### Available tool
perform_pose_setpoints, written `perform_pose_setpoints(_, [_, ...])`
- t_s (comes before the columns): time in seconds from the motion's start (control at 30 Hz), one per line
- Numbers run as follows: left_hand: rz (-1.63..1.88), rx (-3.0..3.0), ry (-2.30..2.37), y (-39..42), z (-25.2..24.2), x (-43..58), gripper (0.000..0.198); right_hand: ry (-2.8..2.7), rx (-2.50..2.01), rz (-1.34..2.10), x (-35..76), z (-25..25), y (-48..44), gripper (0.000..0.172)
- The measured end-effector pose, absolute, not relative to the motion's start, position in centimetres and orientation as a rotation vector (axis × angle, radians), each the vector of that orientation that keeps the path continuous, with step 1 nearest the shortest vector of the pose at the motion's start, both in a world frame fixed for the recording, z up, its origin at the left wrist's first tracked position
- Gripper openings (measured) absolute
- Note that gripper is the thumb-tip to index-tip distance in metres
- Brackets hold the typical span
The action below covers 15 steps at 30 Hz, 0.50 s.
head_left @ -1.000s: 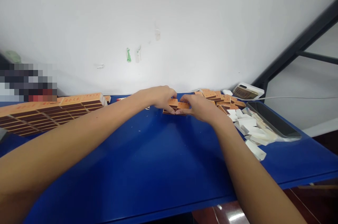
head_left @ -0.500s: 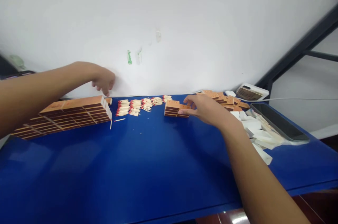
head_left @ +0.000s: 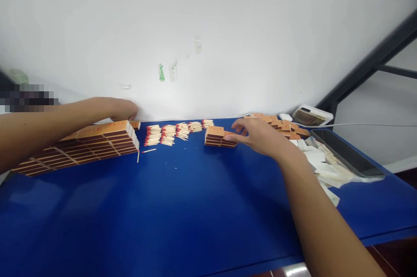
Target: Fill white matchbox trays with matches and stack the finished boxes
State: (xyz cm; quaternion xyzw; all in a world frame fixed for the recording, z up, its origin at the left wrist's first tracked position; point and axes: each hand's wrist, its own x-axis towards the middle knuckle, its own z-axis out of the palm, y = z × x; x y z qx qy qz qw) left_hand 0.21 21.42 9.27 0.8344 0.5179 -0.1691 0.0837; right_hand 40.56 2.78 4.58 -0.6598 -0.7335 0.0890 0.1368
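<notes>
My left hand (head_left: 125,109) reaches down behind the long stack of matchboxes (head_left: 107,138), close to the wall. Its fingers are hidden there, so what they touch does not show. At the stack's far right corner a single matchbox (head_left: 135,125) peeks out. My right hand (head_left: 252,135) grips the right end of a small stack of matchboxes (head_left: 214,134), thumb on the near side and fingers curled over the far side. Between the two stacks lie several piles of red-tipped matches (head_left: 168,132). Two loose matches (head_left: 149,151) lie by the long stack's right end.
Behind my right hand is a heap of matchboxes (head_left: 283,125). White paper pieces (head_left: 317,161) and a dark phone (head_left: 347,153) lie on the right of the blue table (head_left: 156,220). A white device (head_left: 311,115) leans near the wall, with a cable crossing it.
My left hand has lowered from above the long stack's right end to behind it. My right hand stays at the small stack. The view has shifted slightly.
</notes>
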Motion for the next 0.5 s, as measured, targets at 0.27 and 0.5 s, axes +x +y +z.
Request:
perform_pose_setpoints(0.27, [-0.676,2.611,1.480,21.6,10.6,0.5,0.017,-2.119,-1.903,0.224,40.6,4.9,2.6,0.039])
perform_pose_setpoints(0.5, [-0.642,2.693,1.512,21.4,11.1,0.8,0.025,-2.119,-1.903,0.222,40.9,4.6,2.9,0.039])
